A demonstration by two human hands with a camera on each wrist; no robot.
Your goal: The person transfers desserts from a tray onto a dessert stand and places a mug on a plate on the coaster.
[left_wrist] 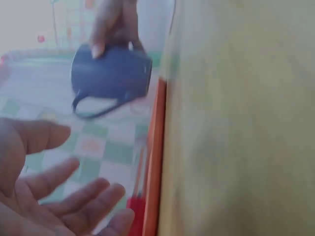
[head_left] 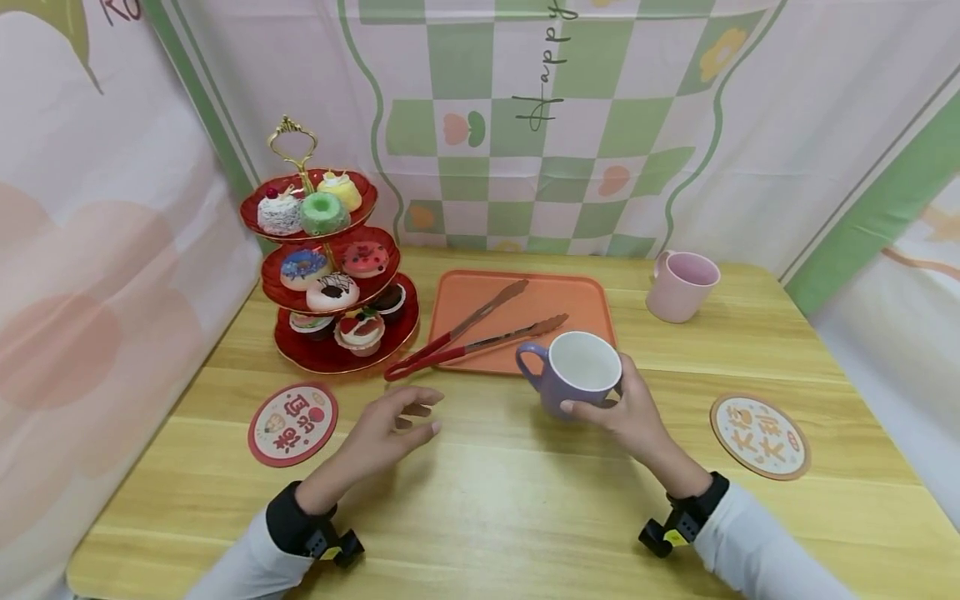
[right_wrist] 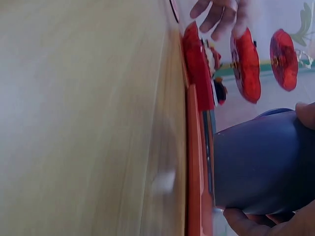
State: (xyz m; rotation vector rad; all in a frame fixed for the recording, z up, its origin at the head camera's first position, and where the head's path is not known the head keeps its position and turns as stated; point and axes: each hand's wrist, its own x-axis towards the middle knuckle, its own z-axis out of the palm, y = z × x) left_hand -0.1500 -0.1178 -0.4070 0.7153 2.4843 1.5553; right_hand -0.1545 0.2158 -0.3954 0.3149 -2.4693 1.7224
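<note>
My right hand (head_left: 626,417) grips a purple mug (head_left: 573,387) with a white inside, thumb on the near side and fingers on the far right. In the left wrist view the mug (left_wrist: 110,73) hangs clear of the tabletop, its handle pointing toward my left hand. My left hand (head_left: 386,429) is held over the table with fingers spread and loosely bent, nothing in them. Just beyond it lie red-handled tongs (head_left: 480,333), resting across an orange tray (head_left: 577,292) behind the mug.
A three-tier red stand (head_left: 330,358) of cakes and donuts stands back left. A pink mug (head_left: 678,287) is back right. One round coaster (head_left: 292,425) lies left of my left hand, another coaster (head_left: 760,437) right of my right hand.
</note>
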